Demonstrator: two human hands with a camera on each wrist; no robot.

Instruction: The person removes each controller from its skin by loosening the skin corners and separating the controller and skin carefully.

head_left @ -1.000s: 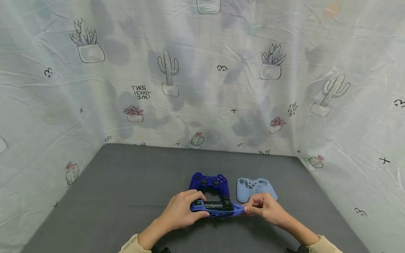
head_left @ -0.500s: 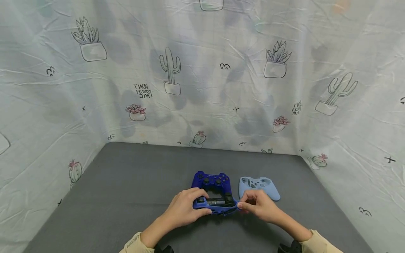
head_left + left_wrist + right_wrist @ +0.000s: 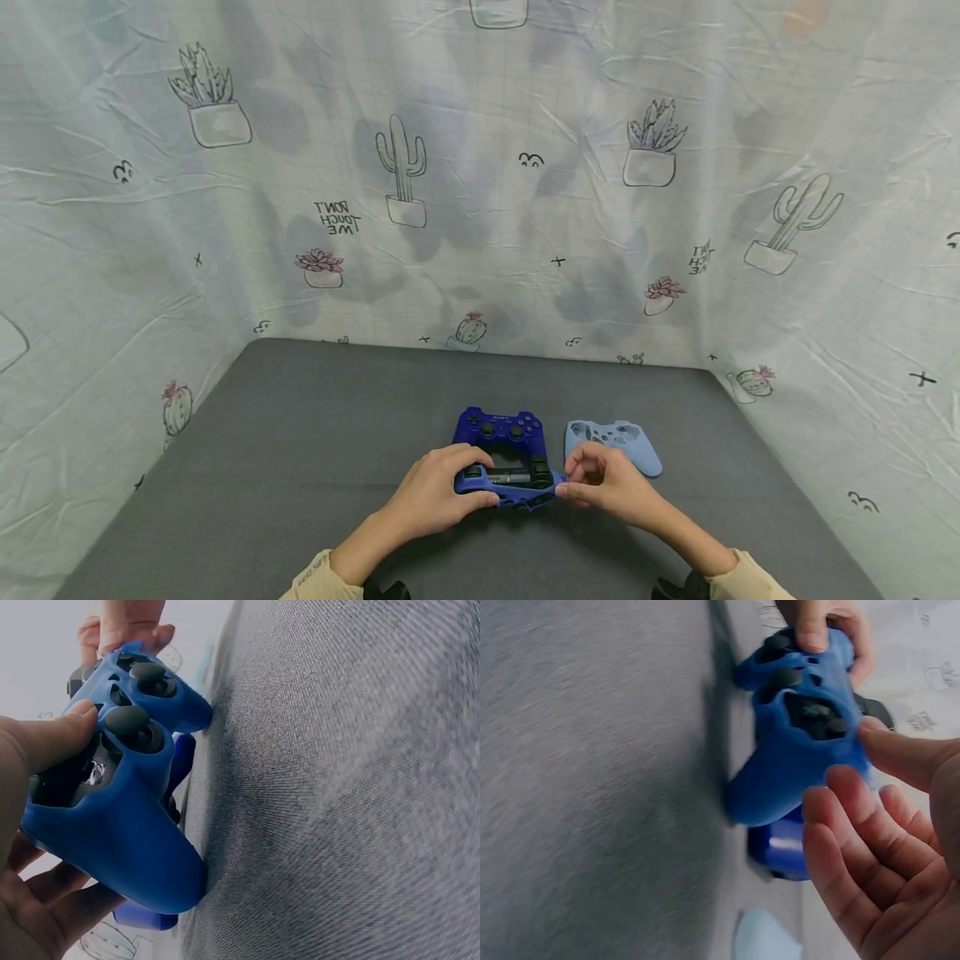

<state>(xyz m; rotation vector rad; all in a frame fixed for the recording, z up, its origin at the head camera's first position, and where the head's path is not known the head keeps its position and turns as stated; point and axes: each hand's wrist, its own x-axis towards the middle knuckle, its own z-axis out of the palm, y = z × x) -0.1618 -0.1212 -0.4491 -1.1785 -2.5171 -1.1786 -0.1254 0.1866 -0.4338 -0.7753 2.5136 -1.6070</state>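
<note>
Blue sleeve (image 3: 142,832) wraps a black controller (image 3: 510,477) over the worktop (image 3: 337,417), well short of its far edge; the left hand (image 3: 442,487) grips one end, the right hand (image 3: 611,487) pinches the other. Working the sleeve's rim seems in hand, calling for a steady left hold.

Near gamepad (image 3: 540,473): black; its silicone skin (image 3: 142,832): mid-blue. Far controller (image 3: 499,420): dark blue, black thumbsticks (image 3: 516,432). Right-hand silicone cover (image 3: 637,451): pale blue. Tablecloth (image 3: 337,417): grey. Curtain (image 3: 480,242): whitish, cactus-and-succulent print. Sleeves (image 3: 322,581): cream.
</note>
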